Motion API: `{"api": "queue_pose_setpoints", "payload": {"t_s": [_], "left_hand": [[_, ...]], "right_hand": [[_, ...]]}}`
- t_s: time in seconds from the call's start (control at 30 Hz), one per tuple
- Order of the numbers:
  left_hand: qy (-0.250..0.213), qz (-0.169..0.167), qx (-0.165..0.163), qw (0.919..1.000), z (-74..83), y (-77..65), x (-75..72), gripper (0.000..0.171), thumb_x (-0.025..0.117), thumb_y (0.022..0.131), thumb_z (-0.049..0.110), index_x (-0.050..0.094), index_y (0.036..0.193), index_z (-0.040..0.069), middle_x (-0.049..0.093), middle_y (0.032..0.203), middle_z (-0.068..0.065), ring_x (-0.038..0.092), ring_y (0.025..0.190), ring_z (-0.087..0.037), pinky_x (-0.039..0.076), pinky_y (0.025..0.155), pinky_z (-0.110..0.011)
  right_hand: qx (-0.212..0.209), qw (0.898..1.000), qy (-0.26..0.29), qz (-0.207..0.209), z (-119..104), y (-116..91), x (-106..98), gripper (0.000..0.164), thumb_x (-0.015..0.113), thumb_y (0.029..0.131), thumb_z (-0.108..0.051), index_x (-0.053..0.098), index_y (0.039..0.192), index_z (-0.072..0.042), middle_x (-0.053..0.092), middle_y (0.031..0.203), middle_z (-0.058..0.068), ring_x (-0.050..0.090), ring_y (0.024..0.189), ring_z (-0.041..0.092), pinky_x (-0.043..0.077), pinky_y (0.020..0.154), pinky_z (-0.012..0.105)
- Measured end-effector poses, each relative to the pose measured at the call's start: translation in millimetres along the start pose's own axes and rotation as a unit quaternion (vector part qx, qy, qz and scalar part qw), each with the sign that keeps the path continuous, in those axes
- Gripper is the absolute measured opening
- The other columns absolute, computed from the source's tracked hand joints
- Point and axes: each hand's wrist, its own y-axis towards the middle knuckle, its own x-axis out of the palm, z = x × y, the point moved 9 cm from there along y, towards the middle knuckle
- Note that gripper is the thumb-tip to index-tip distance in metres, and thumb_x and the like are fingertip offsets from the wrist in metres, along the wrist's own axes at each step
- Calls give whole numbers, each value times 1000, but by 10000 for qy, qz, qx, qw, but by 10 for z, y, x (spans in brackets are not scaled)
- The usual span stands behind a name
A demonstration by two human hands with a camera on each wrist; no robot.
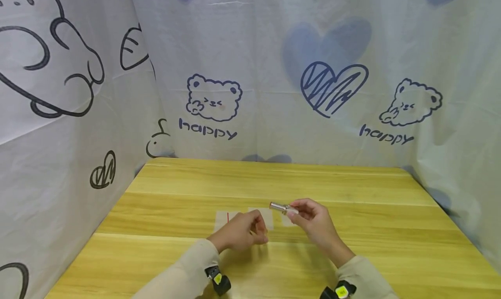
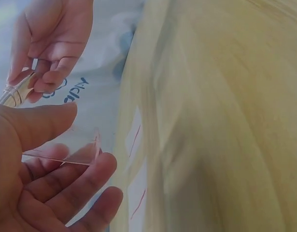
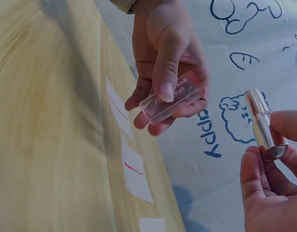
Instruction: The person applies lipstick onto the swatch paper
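Silver tube (image 1: 281, 207): pinched between thumb and fingertips of the right hand (image 1: 313, 223), raised above the worktop (image 1: 352, 190), lying roughly level in the head view; its round end (image 3: 275, 152) faces the right wrist camera. Clear cap (image 3: 172, 98): rectangular, printed lettering on one face, gripped by the left hand (image 1: 240, 231) with the thumb (image 3: 165, 72) pressed on top and fingers curled beneath. Cap and tube are apart, hands near each other. White paper slips (image 3: 134, 174) with red marks lie on the worktop under the hands. Printed cloth (image 1: 211, 103) surrounds the worktop.
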Motion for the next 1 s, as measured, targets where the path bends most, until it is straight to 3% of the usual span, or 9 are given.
{"api": "queue_pose_setpoints", "payload": {"t_s": [0.3,0.57,0.73,1.0], "left_hand": [[196,381,300,9986,54,11,-160,20,74,88,24,56,91,16,56,79,7,55,73,-8,47,68,-26],[146,1032,372,9939,72,5,-254,26,79,83,28,60,92,14,55,78,6,52,70,-10,46,63,-26],[-28,1502,677,9863,138,-41,-293,26,82,79,24,65,94,12,56,78,6,52,67,-9,47,57,-25],[-193,2116,1379,9674,358,-103,-376,25,79,83,18,69,104,7,64,85,6,57,73,-7,53,64,-26]], "right_hand": [[-592,9949,-582,-577,-113,-4,78,22,70,89,-4,65,107,7,68,96,10,64,81,15,54,70,26],[-280,9955,-596,-688,-64,-1,92,25,71,88,-4,64,109,8,66,102,17,63,85,17,54,73,26],[-146,9950,-662,-734,-31,-18,106,28,71,87,-2,63,110,11,66,100,17,63,85,18,54,73,27],[-115,9966,-568,-590,-43,-6,82,22,66,92,-5,63,109,9,66,96,14,64,80,18,54,71,27]]}}
